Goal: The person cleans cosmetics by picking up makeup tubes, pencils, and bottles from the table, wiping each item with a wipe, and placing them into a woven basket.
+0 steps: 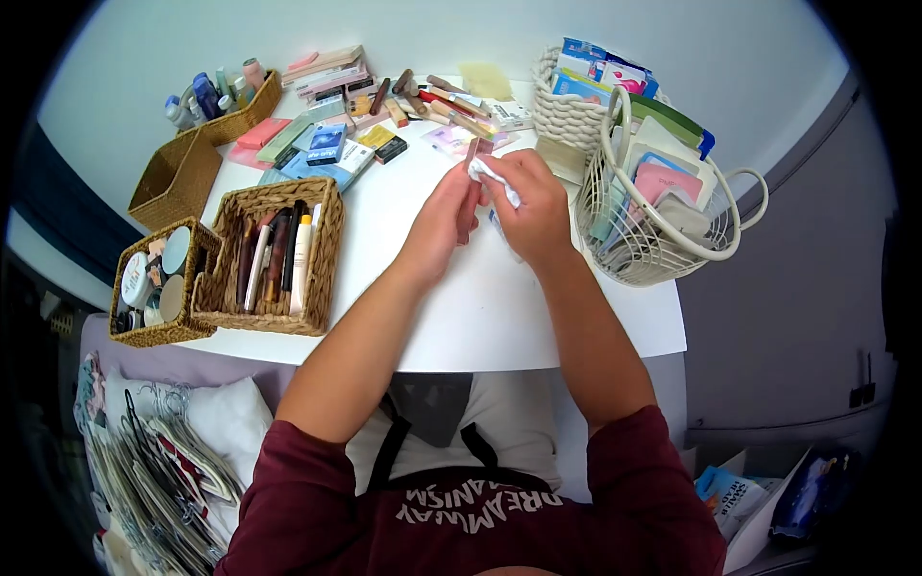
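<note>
Above the table, the left hand is gripping a pink case; the right hand is pinching a white tissue against it. I'm favouring steady bracing and light strokes.

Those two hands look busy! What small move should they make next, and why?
Probably a gentle wipe of the white tissue along the pinkish item: the left hand holds the item, while the right hand holds the tissue right up against it.
</note>
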Tool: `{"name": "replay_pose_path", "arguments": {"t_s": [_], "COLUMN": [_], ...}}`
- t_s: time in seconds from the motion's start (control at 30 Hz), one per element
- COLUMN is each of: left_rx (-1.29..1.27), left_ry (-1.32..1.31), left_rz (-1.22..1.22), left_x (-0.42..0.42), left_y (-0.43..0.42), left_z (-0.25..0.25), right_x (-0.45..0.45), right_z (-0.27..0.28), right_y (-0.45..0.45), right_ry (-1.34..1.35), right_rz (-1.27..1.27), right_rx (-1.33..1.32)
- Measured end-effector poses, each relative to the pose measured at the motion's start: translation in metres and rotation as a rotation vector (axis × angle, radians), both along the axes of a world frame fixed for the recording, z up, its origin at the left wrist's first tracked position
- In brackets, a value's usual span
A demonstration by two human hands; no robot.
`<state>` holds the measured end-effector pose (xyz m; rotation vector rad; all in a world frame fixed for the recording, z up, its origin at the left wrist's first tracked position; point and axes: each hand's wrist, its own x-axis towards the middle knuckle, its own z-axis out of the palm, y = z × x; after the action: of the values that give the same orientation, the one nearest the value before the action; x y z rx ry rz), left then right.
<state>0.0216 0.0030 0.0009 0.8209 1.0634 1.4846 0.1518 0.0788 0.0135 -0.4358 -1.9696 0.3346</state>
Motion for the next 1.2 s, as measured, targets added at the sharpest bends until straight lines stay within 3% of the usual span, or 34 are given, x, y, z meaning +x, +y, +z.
{"name": "replay_pose_path", "arguments": {"t_s": [0.13, 0.27, 0.3, 0.5, 0.63, 0.73, 0.97, 1.13, 1.2], "left_rx": [0.078, 0.266, 0.196, -0.005, 0.019, 0.044, 0.054, 0.115, 0.103], "left_ry": [-0.312, -0.441, -0.461, -0.178, 0.128, 0.006, -0.274, -0.353, -0.360], "left_rz": [0.186, 0.077, 0.103, 0.121, -0.001, -0.111, 0.266, 0.246, 0.251], "left_x": [-0.002, -0.019, -0.018, 0.003, 0.004, 0.001, -0.005, -0.020, -0.013], "left_y": [0.006, 0.008, 0.007, -0.001, -0.005, -0.008, -0.001, 0.003, 0.004], "left_z": [-0.003, -0.017, -0.014, 0.011, 0.004, 0.009, 0.010, -0.002, 0.002], "right_x": [-0.006, -0.009, -0.007, 0.001, 0.006, 0.006, -0.013, -0.014, -0.009], "right_z": [-0.004, -0.002, -0.001, 0.004, 0.011, 0.001, -0.012, -0.012, -0.005], "right_y": [-0.013, -0.021, -0.019, -0.003, -0.002, 0.004, -0.017, -0.022, -0.020], "right_ry": [-0.134, -0.200, -0.204, 0.026, 0.105, 0.063, -0.172, -0.226, -0.161], "right_rz": [0.173, 0.289, 0.298, 0.055, -0.093, -0.063, 0.188, 0.302, 0.235], "right_rx": [0.043, 0.048, 0.042, 0.004, 0.014, -0.017, 0.046, 0.171, 0.093]}}
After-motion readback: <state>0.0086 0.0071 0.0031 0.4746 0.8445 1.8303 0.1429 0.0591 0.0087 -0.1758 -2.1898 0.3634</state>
